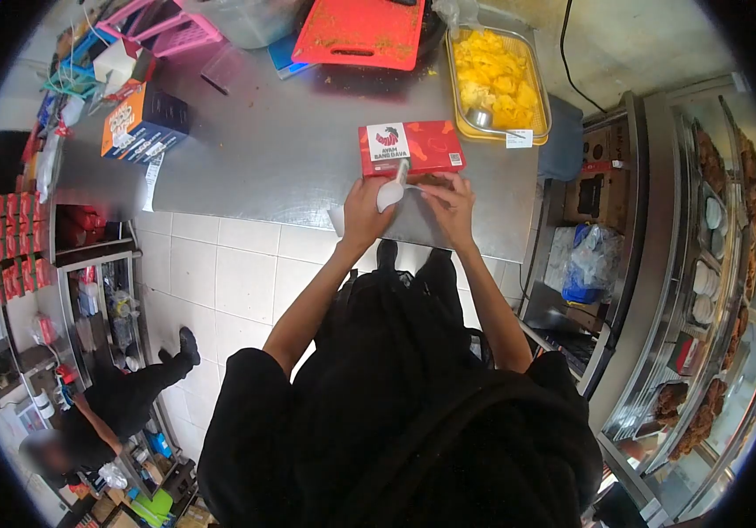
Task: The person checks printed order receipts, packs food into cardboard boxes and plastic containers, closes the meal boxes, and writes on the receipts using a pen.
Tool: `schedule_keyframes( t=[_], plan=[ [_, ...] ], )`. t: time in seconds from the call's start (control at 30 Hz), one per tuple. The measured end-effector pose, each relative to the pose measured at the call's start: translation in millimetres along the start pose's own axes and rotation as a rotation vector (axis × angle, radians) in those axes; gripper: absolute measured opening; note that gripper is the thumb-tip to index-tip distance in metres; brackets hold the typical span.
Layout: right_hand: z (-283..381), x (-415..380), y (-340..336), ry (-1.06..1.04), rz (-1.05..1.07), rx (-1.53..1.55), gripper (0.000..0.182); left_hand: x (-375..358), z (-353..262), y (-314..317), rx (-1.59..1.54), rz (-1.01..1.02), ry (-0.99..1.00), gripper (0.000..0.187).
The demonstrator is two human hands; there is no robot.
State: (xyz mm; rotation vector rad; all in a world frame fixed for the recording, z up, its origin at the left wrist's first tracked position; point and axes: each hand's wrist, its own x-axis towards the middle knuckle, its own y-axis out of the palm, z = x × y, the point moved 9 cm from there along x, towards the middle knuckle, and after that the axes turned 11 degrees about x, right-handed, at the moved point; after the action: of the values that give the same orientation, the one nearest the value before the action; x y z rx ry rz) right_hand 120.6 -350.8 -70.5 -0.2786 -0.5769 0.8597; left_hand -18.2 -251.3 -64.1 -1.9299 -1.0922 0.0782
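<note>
My left hand (366, 214) is closed around a white roll (389, 195), which looks like tape or labels, at the front edge of the metal table. A pale strip (403, 167) rises from the roll against the front of a red food box (433, 148) with a white printed label. My right hand (451, 208) is to the right of the roll, close to the box's near side. Its fingers are bent and pinched together; whatever they grip is too small to make out. The box lies flat and looks closed on top.
A yellow-lined basket (494, 79) of yellow food with a metal scoop stands at the back right. A red cutting board (360, 35) lies at the back. An orange and black box (144, 123) is on the left. Fried food fills a display case (704, 290). Another person (123, 387) is at lower left.
</note>
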Motion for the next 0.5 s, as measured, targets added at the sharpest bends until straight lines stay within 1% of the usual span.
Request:
schedule_keyframes(
  t=[0.07, 0.17, 0.27, 0.37, 0.5],
  plan=[
    [-6.2, -0.6, 1.1, -0.015, -0.022, 0.002, 0.024, 0.4, -0.9, 1.7, 0.048, -0.035, 0.002, 0.037],
    [-11.0, -2.1, 2.9, -0.029, -0.044, 0.011, 0.023, -0.6, -1.4, 3.6, 0.094, -0.158, 0.047, 0.031],
    [-10.9, -0.1, 2.4, -0.024, -0.046, 0.009, 0.022, -1.6, 2.2, 8.7, 0.109, -0.213, 0.014, 0.032],
    [-3.7, 2.1, 2.8, -0.074, -0.051, -0.062, 0.021, -1.4, 5.3, 11.1, 0.148, -0.229, 0.029, 0.030],
    [0.0, 5.3, 5.0, -0.176, -0.070, -0.190, 0.018, -0.8, 2.7, 11.2, 0.182, -0.213, -0.002, 0.028]
  ],
)
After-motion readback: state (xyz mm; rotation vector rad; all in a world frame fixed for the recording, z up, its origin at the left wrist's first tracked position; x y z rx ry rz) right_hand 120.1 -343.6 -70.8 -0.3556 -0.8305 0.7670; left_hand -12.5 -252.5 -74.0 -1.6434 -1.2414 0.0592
